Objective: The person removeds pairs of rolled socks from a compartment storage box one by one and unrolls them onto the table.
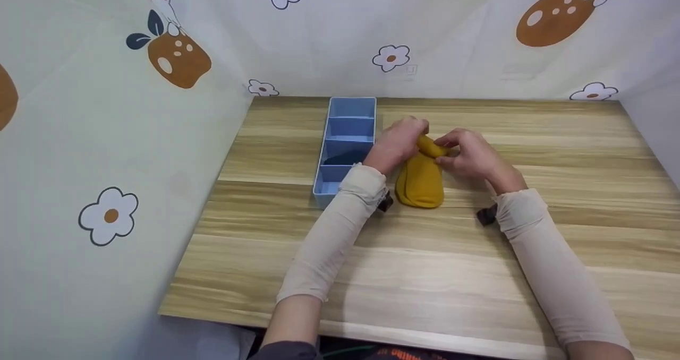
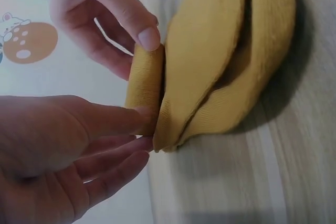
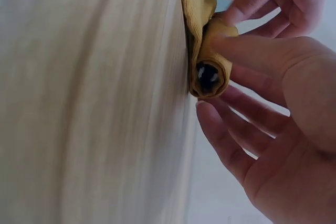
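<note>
A pair of mustard-yellow socks (image 1: 424,183) lies on the table, one layered over the other, with the far end rolled into a short tube (image 2: 144,80). My left hand (image 1: 397,144) pinches the left end of that roll between thumb and fingers. At its right end, my right hand (image 1: 472,154) grips it with the thumb on top and fingers behind. The right wrist view shows the spiral end of the roll (image 3: 224,72), with a dark hollow at its centre. Toward me, the unrolled foot parts stay flat.
Left of the socks stands a long blue box (image 1: 353,119) divided into several compartments. Something dark (image 1: 345,157) lies in one of them, partly behind the left forearm. The wooden table (image 1: 425,275) meets patterned wall sheeting (image 1: 329,46) at the back and left.
</note>
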A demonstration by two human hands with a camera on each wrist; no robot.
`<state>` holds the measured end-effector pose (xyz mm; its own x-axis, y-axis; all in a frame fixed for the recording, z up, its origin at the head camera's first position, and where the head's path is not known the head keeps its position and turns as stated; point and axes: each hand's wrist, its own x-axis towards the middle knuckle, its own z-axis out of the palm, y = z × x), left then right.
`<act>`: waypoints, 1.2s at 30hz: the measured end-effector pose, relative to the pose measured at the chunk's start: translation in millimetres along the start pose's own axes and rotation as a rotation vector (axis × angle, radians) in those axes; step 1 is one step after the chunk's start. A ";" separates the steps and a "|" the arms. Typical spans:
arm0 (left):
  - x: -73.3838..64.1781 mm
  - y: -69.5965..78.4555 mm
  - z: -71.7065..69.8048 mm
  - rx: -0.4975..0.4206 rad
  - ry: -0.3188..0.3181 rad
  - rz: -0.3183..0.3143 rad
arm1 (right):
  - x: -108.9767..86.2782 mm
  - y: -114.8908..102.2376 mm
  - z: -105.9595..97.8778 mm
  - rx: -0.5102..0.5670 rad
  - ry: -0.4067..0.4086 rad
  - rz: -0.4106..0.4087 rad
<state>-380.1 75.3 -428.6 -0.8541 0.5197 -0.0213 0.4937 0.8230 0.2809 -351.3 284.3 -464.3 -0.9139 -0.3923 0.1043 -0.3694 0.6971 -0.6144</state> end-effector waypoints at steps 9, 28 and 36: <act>9.2 3.3 4.6 0.077 0.028 0.021 | 1.3 2.7 0.4 0.058 0.015 0.063; 22.9 1.8 8.7 0.083 0.054 0.051 | 5.6 10.4 -2.4 0.031 0.042 0.081; 28.7 7.6 9.6 0.106 0.100 -0.067 | 8.9 10.1 -3.8 -0.002 0.061 0.104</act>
<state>-399.2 98.7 -436.2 -0.8953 0.4414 0.0602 0.4447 0.8775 0.1794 -363.8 290.1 -466.6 -0.9560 -0.2802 0.0874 -0.2720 0.7338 -0.6225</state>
